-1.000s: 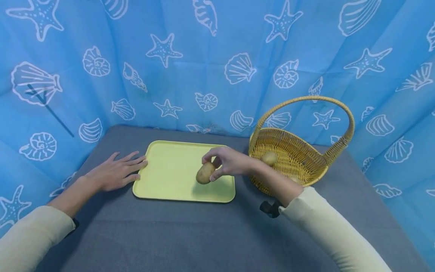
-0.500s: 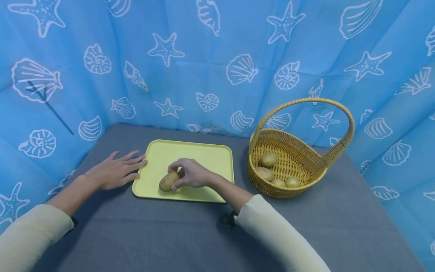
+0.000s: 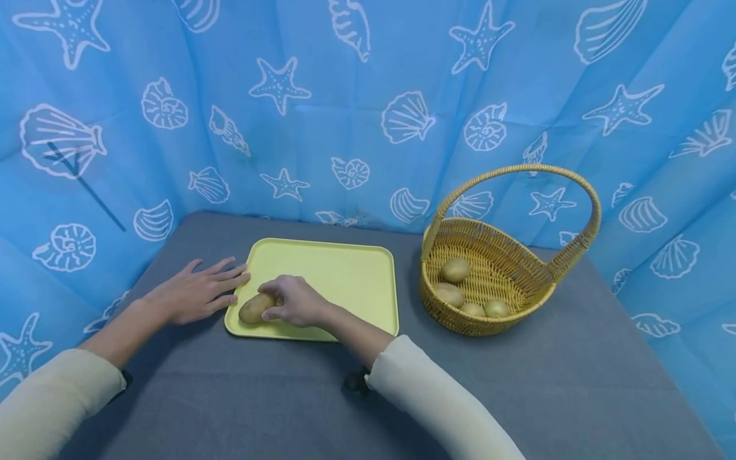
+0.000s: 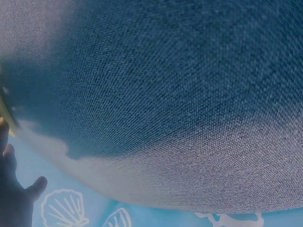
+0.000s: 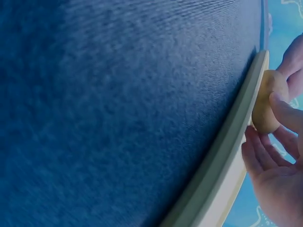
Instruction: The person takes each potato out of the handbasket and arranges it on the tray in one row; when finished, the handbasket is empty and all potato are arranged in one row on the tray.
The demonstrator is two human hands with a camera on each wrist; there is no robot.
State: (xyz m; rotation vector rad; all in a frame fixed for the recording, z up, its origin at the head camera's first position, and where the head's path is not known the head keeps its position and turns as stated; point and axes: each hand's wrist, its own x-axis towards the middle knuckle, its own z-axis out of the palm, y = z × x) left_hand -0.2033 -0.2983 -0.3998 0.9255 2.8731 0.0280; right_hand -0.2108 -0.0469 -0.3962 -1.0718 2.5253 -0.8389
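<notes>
A brown potato (image 3: pixel 255 309) is in my right hand (image 3: pixel 299 303), pinched between thumb and fingers at the near left corner of a yellow tray (image 3: pixel 339 287). The right wrist view shows the potato (image 5: pixel 269 101) level with the tray's rim; I cannot tell whether it touches the tray floor. My left hand (image 3: pixel 192 294) lies palm down with spread fingers, its fingertips at the tray's left rim. Only part of the left hand (image 4: pixel 16 189) shows at the edge of the left wrist view.
A wicker basket (image 3: pixel 480 327) with a tall arched handle stands right of the tray, several potatoes (image 3: pixel 455 269) inside. Grey cloth (image 3: pixel 259 409) covers the table. A blue curtain (image 3: pixel 339 115) with white shell and starfish prints hangs behind and at both sides.
My right hand has carried the potato leftward across the tray, from its right part to the near left corner, and lower. My left hand has stayed in place.
</notes>
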